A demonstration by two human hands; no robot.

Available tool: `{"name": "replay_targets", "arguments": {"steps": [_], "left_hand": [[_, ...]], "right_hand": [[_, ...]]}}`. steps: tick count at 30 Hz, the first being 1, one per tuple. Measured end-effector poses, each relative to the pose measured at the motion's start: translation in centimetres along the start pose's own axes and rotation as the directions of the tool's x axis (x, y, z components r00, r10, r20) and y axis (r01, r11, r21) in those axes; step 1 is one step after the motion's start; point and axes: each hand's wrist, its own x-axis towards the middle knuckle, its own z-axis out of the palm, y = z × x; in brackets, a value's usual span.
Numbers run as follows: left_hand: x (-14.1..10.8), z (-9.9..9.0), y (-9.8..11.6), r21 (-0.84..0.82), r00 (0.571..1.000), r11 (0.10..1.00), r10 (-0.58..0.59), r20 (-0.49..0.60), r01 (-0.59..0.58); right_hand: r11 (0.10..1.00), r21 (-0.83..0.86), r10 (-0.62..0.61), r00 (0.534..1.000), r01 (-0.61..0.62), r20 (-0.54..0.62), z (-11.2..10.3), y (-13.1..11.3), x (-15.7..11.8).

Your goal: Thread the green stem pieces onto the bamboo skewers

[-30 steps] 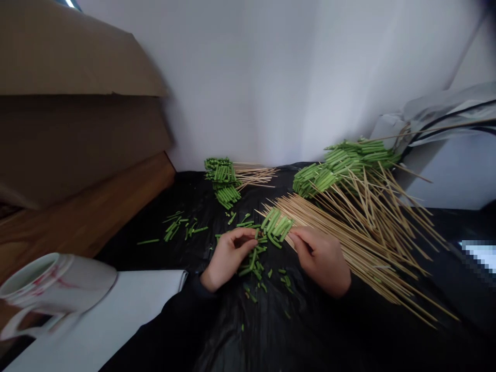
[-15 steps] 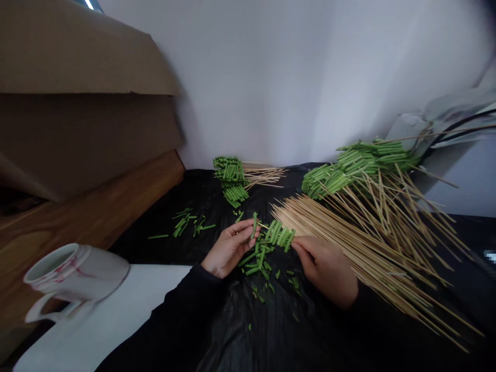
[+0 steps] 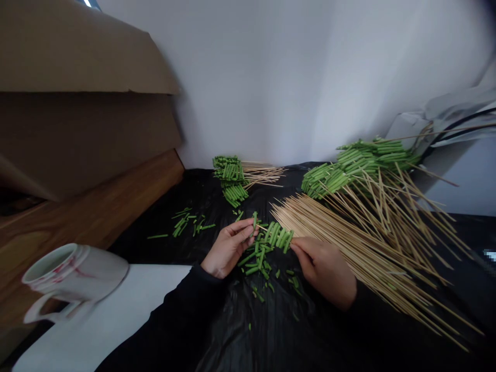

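Observation:
Between the thumb and fingers of my left hand (image 3: 231,247) is one short green stem piece (image 3: 254,222), held upright. The bare tip of a thin wooden skewer (image 3: 262,227) meets it. My right hand (image 3: 327,266) pinches the same skewer on its other side, just beyond a row of threaded green pieces (image 3: 279,236). Loose cut pieces (image 3: 253,268) lie on black plastic sheeting (image 3: 251,351) below the hands. A thick fan of bare skewers (image 3: 349,248) spreads beside and behind my right hand, partly hidden by it.
Filled skewers are stacked at the back centre (image 3: 232,178) and back right (image 3: 360,165). More loose pieces (image 3: 186,223) lie left. A stained white mug (image 3: 85,274) rests on a white surface (image 3: 127,310) at lower left. A cardboard box (image 3: 89,119) stands at upper left.
My right hand and the row of threaded pieces have shifted very slightly left. My left hand stays in nearly the same place, still pinching its green piece.

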Motion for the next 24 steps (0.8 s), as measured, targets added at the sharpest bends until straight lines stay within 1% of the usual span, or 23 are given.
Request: {"name": "replay_targets", "arguments": {"steps": [5,8,12,17,24], "left_hand": [[0.1,-0.09,-0.1,0.004,1.0,1.0,0.009,0.002,-0.009],[0.19,-0.11,-0.14,-0.001,1.0,1.0,0.012,-0.015,-0.012],[0.24,-0.12,-0.12,-0.001,0.999,1.0,0.014,-0.036,-0.014],[0.23,-0.15,0.01,0.016,0.998,1.0,0.019,-0.059,-0.018],[0.21,-0.11,0.02,0.053,0.999,0.999,0.002,-0.034,0.0]], "right_hand": [[1.0,0.014,-0.002,1.0,0.002,0.012,0.0,-0.08,-0.02],[1.0,0.023,0.008,1.0,-0.008,0.009,0.03,-0.08,-0.03],[1.0,0.026,0.014,0.999,-0.015,0.031,0.13,-0.02,-0.08],[1.0,-0.002,0.021,0.999,-0.021,0.036,0.22,-0.03,-0.18],[1.0,0.012,0.028,0.999,-0.029,0.032,0.43,-0.17,-0.36]]}}
